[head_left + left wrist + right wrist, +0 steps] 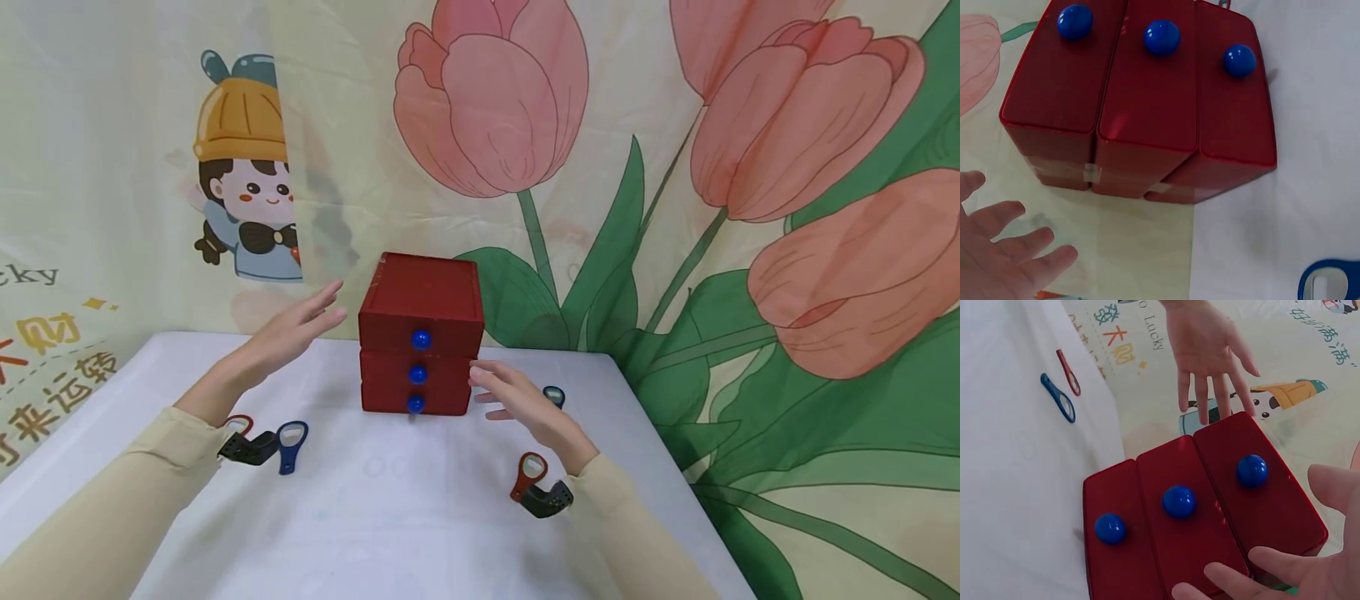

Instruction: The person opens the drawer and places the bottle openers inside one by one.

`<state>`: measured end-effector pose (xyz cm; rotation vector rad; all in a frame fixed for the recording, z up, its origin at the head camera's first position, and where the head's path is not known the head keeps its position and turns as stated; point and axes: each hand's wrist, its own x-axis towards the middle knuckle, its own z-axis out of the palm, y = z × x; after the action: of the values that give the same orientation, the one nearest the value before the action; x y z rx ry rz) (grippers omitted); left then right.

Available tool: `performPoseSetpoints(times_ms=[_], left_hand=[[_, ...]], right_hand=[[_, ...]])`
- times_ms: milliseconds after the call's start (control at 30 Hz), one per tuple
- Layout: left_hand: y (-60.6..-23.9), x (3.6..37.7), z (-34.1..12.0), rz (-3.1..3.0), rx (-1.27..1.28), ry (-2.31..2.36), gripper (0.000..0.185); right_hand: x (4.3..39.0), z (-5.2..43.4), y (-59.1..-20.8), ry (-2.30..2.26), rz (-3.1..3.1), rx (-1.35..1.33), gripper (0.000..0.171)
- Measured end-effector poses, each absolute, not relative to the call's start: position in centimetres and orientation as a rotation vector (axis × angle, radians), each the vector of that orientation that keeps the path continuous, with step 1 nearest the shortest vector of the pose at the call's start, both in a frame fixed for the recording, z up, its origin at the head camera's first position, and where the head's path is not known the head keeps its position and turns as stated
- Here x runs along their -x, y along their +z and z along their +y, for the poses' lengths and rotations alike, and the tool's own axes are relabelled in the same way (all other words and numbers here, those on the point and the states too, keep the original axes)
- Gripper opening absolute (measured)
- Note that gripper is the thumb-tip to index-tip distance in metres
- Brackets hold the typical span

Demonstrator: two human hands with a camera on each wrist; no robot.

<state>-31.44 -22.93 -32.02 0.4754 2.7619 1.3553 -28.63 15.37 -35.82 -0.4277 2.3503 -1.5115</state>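
A small red chest (420, 304) of three drawers, each with a blue knob (421, 339), stands at the back middle of the white table (420, 517). My left hand (315, 317) is open, fingers straight, just off the chest's upper left side with a small gap. My right hand (498, 392) is open at the chest's lower right corner; whether it touches is unclear. The left wrist view shows the chest (1141, 106) above my left hand's spread fingers (1016, 259). In the right wrist view the chest (1197, 519) lies between the left hand (1210, 356) and my right fingers (1310, 569).
A blue bottle opener (291, 442) and a red one (238, 423) lie by my left wrist. An orange-red opener (529, 473) lies by my right wrist, a dark one (554, 395) behind that hand. A printed cloth backdrop (675, 167) hangs right behind the chest.
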Motion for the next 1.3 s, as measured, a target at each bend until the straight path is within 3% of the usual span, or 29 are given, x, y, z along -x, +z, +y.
performPoseSetpoints(times_ms=[467, 833, 1300], left_hand=[[-32.1, 33.3, -20.9, 2.476, -0.438, 1.751, 0.079], [-31.9, 34.5, -18.8, 2.430, -0.440, 1.800, 0.073], [-32.2, 35.2, -18.7, 2.402, -0.385, 1.864, 0.069]], right_hand=[[30.4, 11.6, -35.7, -1.778, 1.893, 0.410, 0.065], [31.0, 9.2, -35.8, -1.965, 1.596, 0.265, 0.071], [32.1, 6.6, -35.7, -2.093, 1.446, 0.118, 0.061]])
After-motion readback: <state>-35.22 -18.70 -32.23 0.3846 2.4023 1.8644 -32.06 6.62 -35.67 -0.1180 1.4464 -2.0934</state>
